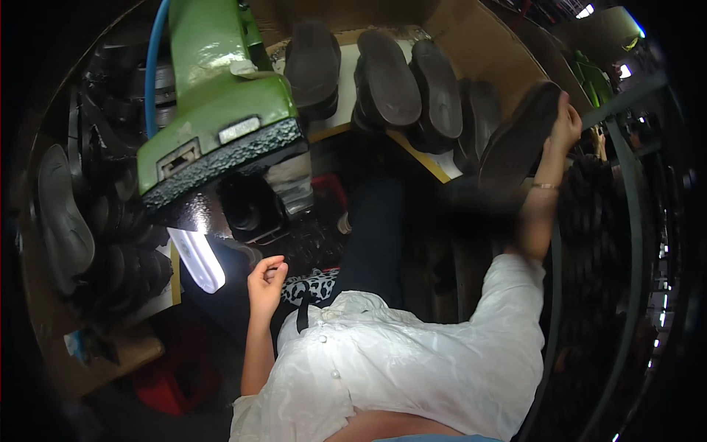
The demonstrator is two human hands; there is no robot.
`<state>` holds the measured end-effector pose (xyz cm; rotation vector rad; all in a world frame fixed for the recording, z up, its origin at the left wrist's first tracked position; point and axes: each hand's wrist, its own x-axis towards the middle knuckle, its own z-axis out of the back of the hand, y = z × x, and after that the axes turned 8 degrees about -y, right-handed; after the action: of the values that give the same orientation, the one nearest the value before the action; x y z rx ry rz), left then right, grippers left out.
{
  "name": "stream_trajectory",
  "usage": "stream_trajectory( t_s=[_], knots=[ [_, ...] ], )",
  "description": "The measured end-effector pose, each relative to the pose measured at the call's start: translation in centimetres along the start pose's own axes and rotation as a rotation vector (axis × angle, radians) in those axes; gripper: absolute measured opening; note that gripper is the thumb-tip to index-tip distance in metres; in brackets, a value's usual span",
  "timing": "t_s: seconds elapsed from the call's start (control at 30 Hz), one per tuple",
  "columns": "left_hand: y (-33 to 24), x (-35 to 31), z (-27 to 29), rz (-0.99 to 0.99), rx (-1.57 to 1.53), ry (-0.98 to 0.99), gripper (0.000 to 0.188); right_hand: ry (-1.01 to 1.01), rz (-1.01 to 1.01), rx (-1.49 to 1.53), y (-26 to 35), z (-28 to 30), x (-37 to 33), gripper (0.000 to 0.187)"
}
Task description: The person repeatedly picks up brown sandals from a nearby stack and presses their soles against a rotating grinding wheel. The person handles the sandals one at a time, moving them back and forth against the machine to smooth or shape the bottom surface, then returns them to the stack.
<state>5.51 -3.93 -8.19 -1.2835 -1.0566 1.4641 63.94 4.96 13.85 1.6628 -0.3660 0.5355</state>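
A cardboard box (482, 37) is seen to the right of the green machine (221, 110), with dark soles (388, 77) stood in it. Farther right of the machine, a dark sole (512, 144) is pinched at its far end by the right hand's (565, 127) grip. Below the machine, beside a bright white piece (199, 261), the left hand's (266, 286) grip is left empty, loosely spread with fingers bent.

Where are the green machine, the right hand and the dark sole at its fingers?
Green machine (210, 110): head view, on its green body.
Right hand (565, 128): head view, on its middle.
Dark sole (517, 136): head view, on its flat face.
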Motion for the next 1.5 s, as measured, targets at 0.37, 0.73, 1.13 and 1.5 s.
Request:
stream_trajectory(
  t_s=[0.37,0.73,1.13,1.5],
  knots=[
    [-4.3,0.1,2.4,-0.290,0.346,-0.263,0.015,0.965,0.211,-0.835,-11.0,-7.5,-3.7,0.083],
    [-18.8,6.8,20.4,-0.727,1.144,-1.514,0.050,0.778,0.692,-0.492,1.8,-7.9,-13.7,0.038],
    [-19.3,-5.2,10.8,-1.375,0.194,-1.002,0.073,1.649,-0.232,0.019,3.7,2.3,-36.9,0.042],
    [-6.3,-2.5,-3.5,-0.917,-0.206,-0.294,0.059,1.998,-0.585,0.094,-1.2,10.4,-46.4,0.054]
  ],
)
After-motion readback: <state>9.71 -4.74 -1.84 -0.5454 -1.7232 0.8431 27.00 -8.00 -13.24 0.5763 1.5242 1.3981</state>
